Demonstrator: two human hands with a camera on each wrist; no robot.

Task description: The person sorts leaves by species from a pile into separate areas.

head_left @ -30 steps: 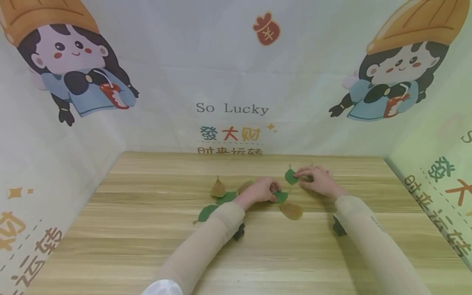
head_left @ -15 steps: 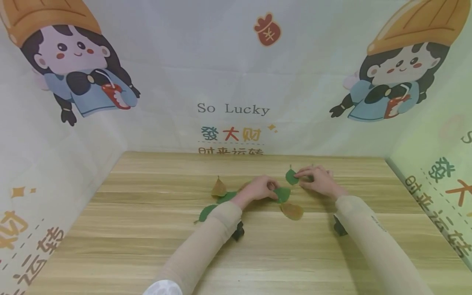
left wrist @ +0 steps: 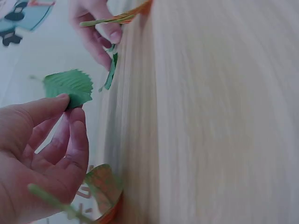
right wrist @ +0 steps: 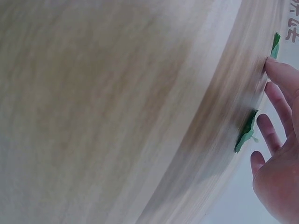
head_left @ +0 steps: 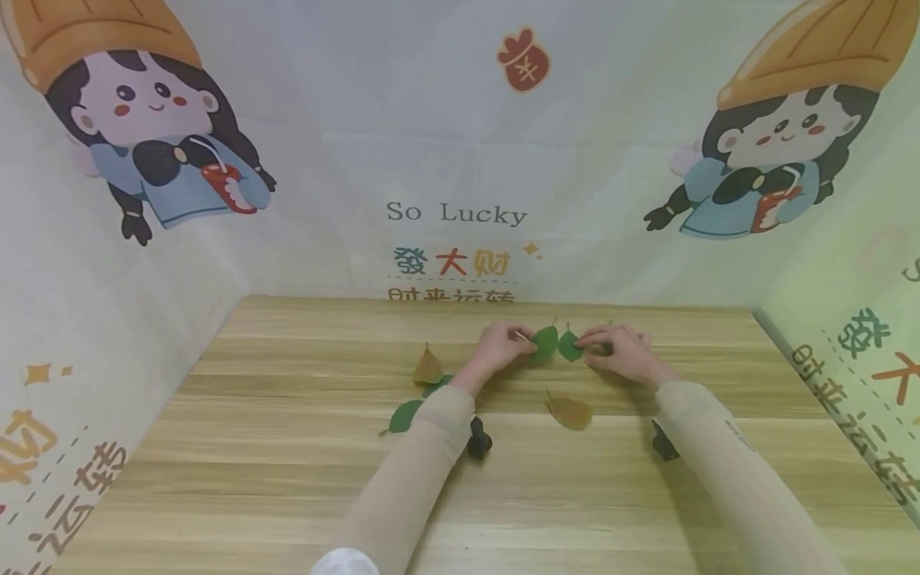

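Note:
My left hand (head_left: 497, 351) pinches a green leaf (head_left: 544, 345) between thumb and fingertips. In the left wrist view this held leaf (left wrist: 70, 86) has a toothed edge and sits above the tabletop. Just to its right, a second green leaf (head_left: 571, 346) lies near the table's back edge. Fingertips of my right hand (head_left: 621, 351) touch that leaf's right side, the thumb standing apart from it. Under the right hand lies another green leaf (right wrist: 246, 131), mostly hidden in the head view.
On the wooden table (head_left: 546, 503) lie a brown leaf (head_left: 570, 411) in front of the hands, another brown leaf (head_left: 427, 367) at left, and two green leaves, one (head_left: 406, 416) partly under the left sleeve. A printed cloth (head_left: 323, 160) stands behind.
The left hand has lifted its green leaf from beside the front brown leaf and carried it back, next to the green leaf under the right fingertips. The right hand stays put.

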